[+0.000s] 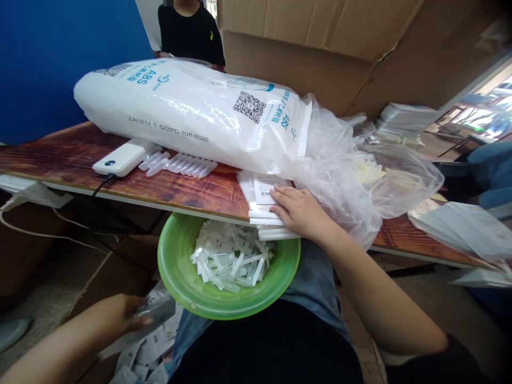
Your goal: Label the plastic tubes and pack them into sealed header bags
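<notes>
My left hand (130, 314) is low on the left, slightly blurred, with its fingers closed on a clear plastic packet (160, 311). The packet is above a cardboard box of similar white and clear packets (150, 346). On the table's front edge, my right hand (298, 210) lies over a stack of flat white packets (262, 197), fingers extended and a little apart. The top packet carries a printed label with a barcode. Between my hands, a green basin (228, 309) rests by my lap, holding many short translucent plastic pieces (232, 258).
A large white printed bag (180, 112) lies across the wooden table (48, 154). Nearer are a white device (126, 156) with a cable and a row of translucent tubes (188, 164). Crumpled clear plastic (340, 160) is at right. A person in black (192, 37) is behind.
</notes>
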The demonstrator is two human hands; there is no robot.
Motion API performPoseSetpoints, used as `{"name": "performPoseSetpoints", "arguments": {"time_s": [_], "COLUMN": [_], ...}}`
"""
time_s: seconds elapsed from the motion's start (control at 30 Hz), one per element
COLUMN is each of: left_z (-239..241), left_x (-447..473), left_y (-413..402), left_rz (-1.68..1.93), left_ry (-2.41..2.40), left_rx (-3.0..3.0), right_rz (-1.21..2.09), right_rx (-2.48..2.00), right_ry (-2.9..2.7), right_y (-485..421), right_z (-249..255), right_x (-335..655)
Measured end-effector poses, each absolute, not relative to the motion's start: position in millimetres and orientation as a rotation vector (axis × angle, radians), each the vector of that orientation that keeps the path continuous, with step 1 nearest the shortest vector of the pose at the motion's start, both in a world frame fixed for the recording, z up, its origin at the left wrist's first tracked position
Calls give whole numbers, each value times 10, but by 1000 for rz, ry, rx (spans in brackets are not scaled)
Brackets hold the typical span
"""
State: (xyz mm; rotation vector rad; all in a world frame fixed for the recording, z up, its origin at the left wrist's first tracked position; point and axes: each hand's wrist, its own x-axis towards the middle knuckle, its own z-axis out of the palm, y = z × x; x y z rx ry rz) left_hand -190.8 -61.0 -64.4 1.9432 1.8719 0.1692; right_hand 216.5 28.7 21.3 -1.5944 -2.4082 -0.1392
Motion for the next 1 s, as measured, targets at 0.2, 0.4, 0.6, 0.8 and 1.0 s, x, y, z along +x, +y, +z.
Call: {"name": "performPoseSetpoints", "arguments": {"time_s": [0.2, 0.4, 0.6, 0.8, 1.0], "left_z": [186, 326, -9, -63, -102], "left_x": [-1261, 246, 541, 507, 475], "left_y": [-447, 6, 238, 213, 265], "left_rz": [283, 699, 786, 873, 954], "left_ry": [1766, 1277, 1425, 1545, 1564], "left_rx": [2200, 2760, 2823, 2786, 2712], "right_rz": [-48, -64, -268, -268, -38], "right_rx": [-1656, -1508, -1040, -866, -945], "right_ry": [-2568, -2706, -2902, -3028, -2762], "right_y": [356, 825, 1530, 1820, 1412], "right_z": [322, 848, 694, 410, 840], "right_x": [2248, 1845, 914, 699, 1166]}}
